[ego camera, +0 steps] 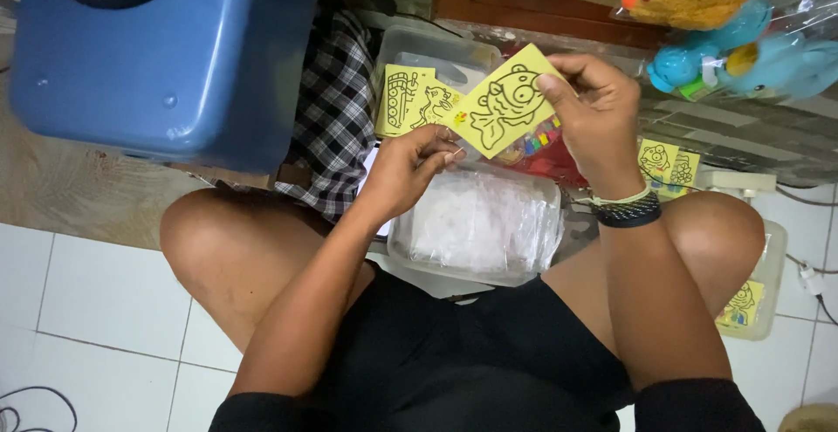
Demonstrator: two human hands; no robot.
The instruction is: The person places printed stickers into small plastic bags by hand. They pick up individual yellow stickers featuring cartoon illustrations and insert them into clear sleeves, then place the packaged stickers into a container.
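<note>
Both hands pinch one yellow fish card [506, 100].
My left hand [406, 166] grips its bottom corner, my right hand [598, 113] its top; I think bagging comes next, needing a clear bag [476, 222].

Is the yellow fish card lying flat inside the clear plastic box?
No, both hands, the left hand and right hand, hold the yellow fish card up above the clear plastic box.

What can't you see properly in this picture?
Head view:
- Yellow fish card: right edge hidden under the right hand.
- Clear bags in the tub: too blurry to tell what they hold.
- Blue toys: cut off by the right edge.
- Left hand: fingertips curled, grip unclear.
</note>
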